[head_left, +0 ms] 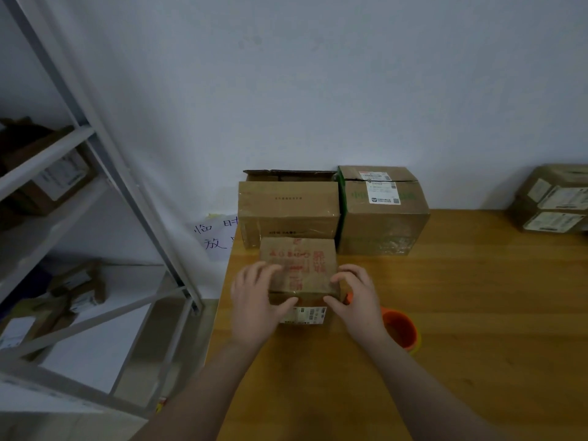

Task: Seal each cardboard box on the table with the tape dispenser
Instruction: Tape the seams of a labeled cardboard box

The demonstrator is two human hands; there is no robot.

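Note:
A small cardboard box [302, 262] with red print on top and a label on its near side sits near the left end of the wooden table [477, 313]. My left hand [256, 297] grips its left near corner, fingers over the top and thumb on the front. My right hand [354, 294] grips the right near corner the same way. An orange tape dispenser [401, 329] lies on the table just right of my right wrist, partly hidden by it. Behind the small box stand a larger box with open flaps [288, 211] and a labelled box [383, 211].
More labelled boxes [553, 198] are stacked at the table's far right by the wall. A metal shelving rack [95, 218] holding parcels stands to the left of the table. A paper sign with handwriting [213, 233] hangs on the wall behind the table's left corner.

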